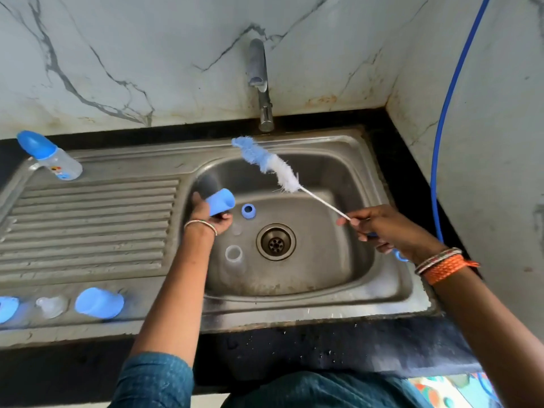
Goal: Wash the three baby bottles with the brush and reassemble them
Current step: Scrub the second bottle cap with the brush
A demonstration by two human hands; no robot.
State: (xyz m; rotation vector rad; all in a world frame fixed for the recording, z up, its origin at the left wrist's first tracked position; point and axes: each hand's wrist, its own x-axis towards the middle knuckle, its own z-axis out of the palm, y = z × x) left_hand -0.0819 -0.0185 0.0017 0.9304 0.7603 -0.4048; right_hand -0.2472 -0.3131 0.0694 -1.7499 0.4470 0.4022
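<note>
My left hand [209, 216] grips a blue bottle cap [221, 201] over the left side of the sink basin [323, 260], its open end facing right. My right hand [388, 228] holds the bottle brush by its wire handle; the blue and white bristle head [266, 161] points up and left toward the tap. In the basin lie a blue screw ring [248, 210], a clear bottle body [234, 256] and a clear teat [236, 229]. A full assembled bottle [50, 156] with a blue cap stands at the back left of the drainboard.
On the front left of the drainboard [88, 219] lie another blue cap [99, 302], a clear teat [52, 306] and a blue ring on a clear bottle [7, 309]. The tap [260, 83] stands behind the basin, no water visible. A blue hose [444, 113] runs down the right wall.
</note>
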